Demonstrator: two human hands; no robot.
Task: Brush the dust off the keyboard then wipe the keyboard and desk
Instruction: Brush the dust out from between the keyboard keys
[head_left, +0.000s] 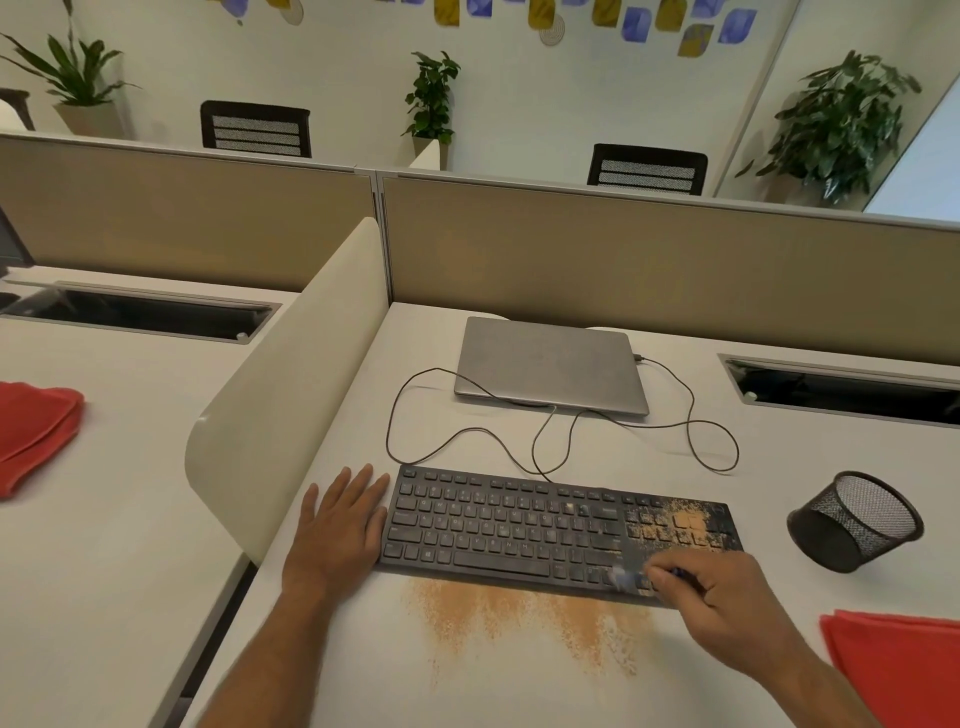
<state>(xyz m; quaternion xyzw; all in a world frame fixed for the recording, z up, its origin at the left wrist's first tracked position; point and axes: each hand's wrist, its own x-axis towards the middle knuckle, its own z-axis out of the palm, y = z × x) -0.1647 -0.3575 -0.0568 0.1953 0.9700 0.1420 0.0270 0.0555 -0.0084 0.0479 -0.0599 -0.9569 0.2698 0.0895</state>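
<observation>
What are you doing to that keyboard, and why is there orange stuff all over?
A person is brushing dust off the keyboard. The right hand holds a small brush against the keys at the keyboard's right end, while the left hand lies flat on the desk beside its left end. Orange dust already lies on the desk in front, and some remains on the number keys. A red cloth waits nearby.

Brush (626, 576) blurred, perhaps bristles
</observation>
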